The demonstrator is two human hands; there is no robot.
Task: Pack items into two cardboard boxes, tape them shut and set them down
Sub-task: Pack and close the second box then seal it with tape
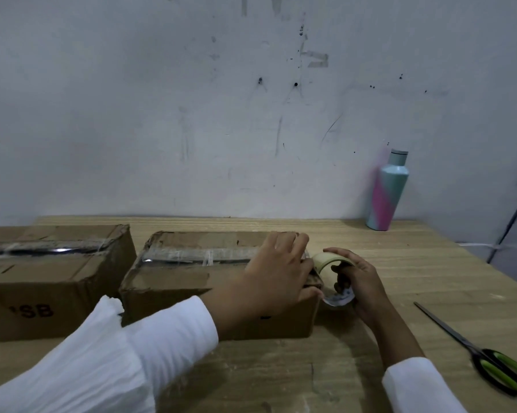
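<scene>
Two cardboard boxes stand on the wooden table (400,263), both with flaps closed and clear tape along the top seam. The left box (42,287) is cut off by the frame's edge. The middle box (197,281) has my left hand (276,269) lying flat on its right end, fingers spread over the top edge. Just off that end, my right hand (360,281) grips a roll of clear tape (333,278), fingers hooked through its core. The roll sits against the box's right side.
Green-handled scissors (486,353) lie closed on the table at the right. A pink and teal bottle (388,192) stands at the back right against the grey wall. Bare table lies in front of the boxes.
</scene>
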